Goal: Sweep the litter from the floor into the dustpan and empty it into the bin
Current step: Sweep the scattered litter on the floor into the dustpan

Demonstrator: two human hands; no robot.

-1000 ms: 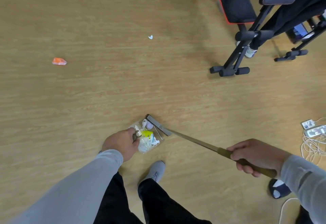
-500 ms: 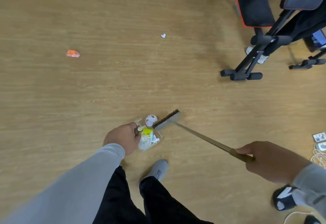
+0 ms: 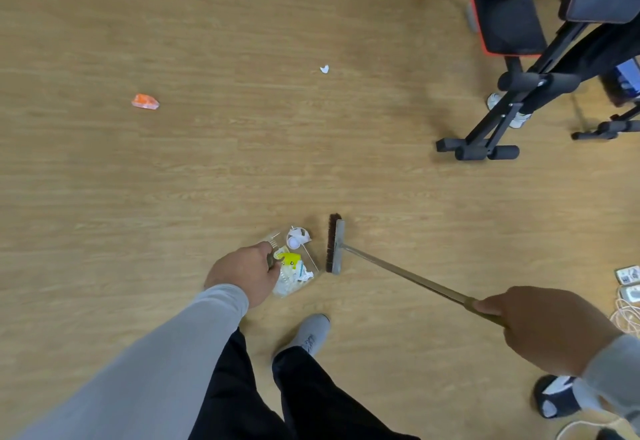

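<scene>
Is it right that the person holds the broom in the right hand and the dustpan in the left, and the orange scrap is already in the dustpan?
Not quite. The head view shows the orange scrap lying on the bare floor, far from the dustpan. The rest holds: right hand on the broom, left hand on the dustpan.

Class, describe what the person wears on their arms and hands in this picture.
Both arms are in plain light grey long sleeves that end at the wrists. The left hand and the right hand are bare: no gloves, rings or watch show. No logos or markings show on the sleeves.
</scene>
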